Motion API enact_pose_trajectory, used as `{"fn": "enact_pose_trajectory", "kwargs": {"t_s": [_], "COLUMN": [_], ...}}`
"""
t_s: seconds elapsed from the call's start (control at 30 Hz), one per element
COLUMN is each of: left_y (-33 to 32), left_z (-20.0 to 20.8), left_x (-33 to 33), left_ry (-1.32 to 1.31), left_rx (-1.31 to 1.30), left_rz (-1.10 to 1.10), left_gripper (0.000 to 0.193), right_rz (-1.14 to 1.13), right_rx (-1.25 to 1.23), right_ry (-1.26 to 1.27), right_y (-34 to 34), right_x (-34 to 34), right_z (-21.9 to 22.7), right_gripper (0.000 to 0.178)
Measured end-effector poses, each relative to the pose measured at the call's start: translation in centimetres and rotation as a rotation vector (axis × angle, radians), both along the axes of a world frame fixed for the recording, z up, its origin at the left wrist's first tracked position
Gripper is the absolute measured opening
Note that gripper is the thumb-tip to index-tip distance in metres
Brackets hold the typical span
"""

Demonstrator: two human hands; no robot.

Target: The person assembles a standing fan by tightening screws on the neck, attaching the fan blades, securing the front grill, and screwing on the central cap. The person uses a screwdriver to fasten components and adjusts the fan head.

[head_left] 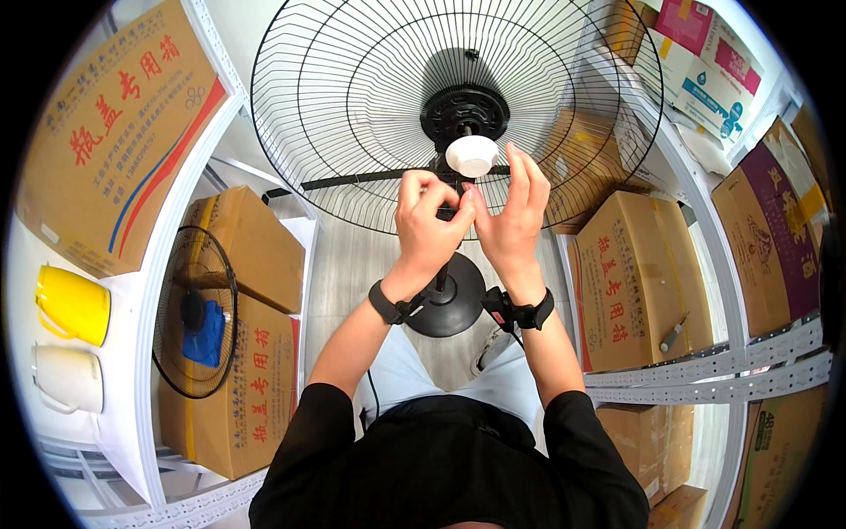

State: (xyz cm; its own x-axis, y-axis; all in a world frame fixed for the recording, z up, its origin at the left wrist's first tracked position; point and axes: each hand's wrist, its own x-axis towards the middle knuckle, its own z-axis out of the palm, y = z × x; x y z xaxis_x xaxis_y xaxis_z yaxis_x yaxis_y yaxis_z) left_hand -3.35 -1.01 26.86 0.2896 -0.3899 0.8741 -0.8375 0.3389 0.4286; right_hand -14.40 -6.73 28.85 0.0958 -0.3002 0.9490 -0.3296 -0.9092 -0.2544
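Note:
A large black wire fan guard (352, 115) stands in front of me, with a black motor hub (465, 113) at its middle. Just in front of the hub is a white round cup-shaped piece (472, 157); whether it sits on the shaft cannot be told. Below it, my left hand (425, 220) has its fingers curled in toward the thumb, and what they hold, if anything, is hidden. Beside it my right hand (513, 212) has its fingers raised and apart, its thumb close to the left hand's. The fan's round black base (448, 304) rests on the floor below.
Shelves flank both sides, holding cardboard boxes (115, 132). A smaller fan guard (196, 370) with a blue cloth-like thing (204, 335) leans at left, near yellow (75, 304) and white (69, 379) pitchers. A grey-handled tool (673, 336) lies on a box (652, 273) at right.

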Motion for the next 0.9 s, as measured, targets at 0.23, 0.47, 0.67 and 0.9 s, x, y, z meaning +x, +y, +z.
{"fn": "enact_pose_trajectory", "kwargs": {"t_s": [0.23, 0.47, 0.67, 0.9], "left_y": [-0.2, 0.2, 0.3, 0.1], "left_z": [1.4, -0.3, 2.3, 0.5], "left_x": [-1.4, -0.2, -1.3, -0.4], "left_ry": [0.170, 0.084, 0.141, 0.090], "left_rx": [-0.013, 0.053, 0.034, 0.130], "left_rz": [-0.083, -0.034, -0.034, -0.010], "left_gripper": [0.040, 0.050, 0.045, 0.057], "right_rz": [-0.031, -0.002, -0.027, -0.026], "right_rx": [0.007, 0.027, 0.022, 0.050], "right_ry": [0.014, 0.031, 0.042, 0.070], "right_y": [-0.3, 0.1, -0.2, -0.1], "right_x": [-0.3, 0.2, -0.3, -0.1], "right_z": [-0.1, -0.1, 0.1, -0.3], "right_gripper": [0.072, 0.073, 0.073, 0.073]}}
